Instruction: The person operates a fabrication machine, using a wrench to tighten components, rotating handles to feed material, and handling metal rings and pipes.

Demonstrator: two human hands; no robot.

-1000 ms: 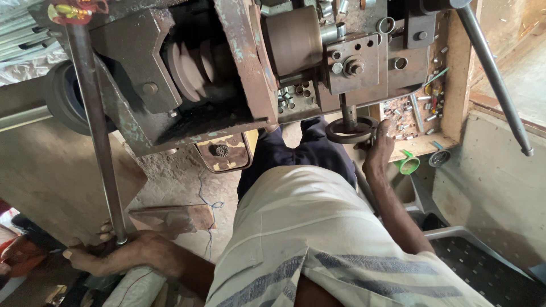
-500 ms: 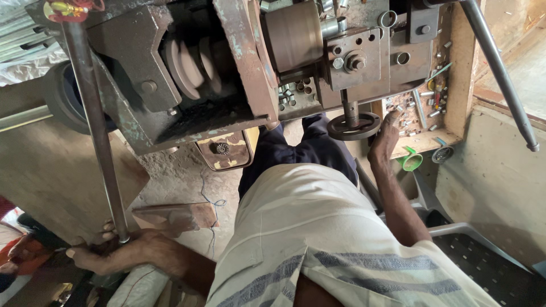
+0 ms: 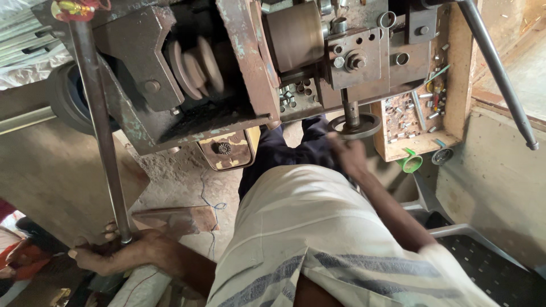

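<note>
I stand over a rusty metal machine [image 3: 244, 108] with a stepped pulley [image 3: 196, 65] and a brown drum [image 3: 296, 34]. My left hand [image 3: 114, 253], low at the left, is closed around the lower end of a long steel lever rod [image 3: 99, 125] that runs up to the machine's top. My right hand [image 3: 348, 156], blurred, reaches forward and holds the lower left rim of a small round handwheel [image 3: 364, 120] under the machine's front block. My striped light shirt fills the lower middle of the view.
A wooden box [image 3: 452, 85] of small metal parts and tools sits right of the handwheel, with a green cup [image 3: 410, 163] below it. A second long rod [image 3: 497, 68] slants down at the far right. A grey perforated plastic step [image 3: 483, 256] is at the lower right.
My right hand has slid from the handwheel's right side round to its lower left. The view has shifted slightly. My left hand stays on the rod.
</note>
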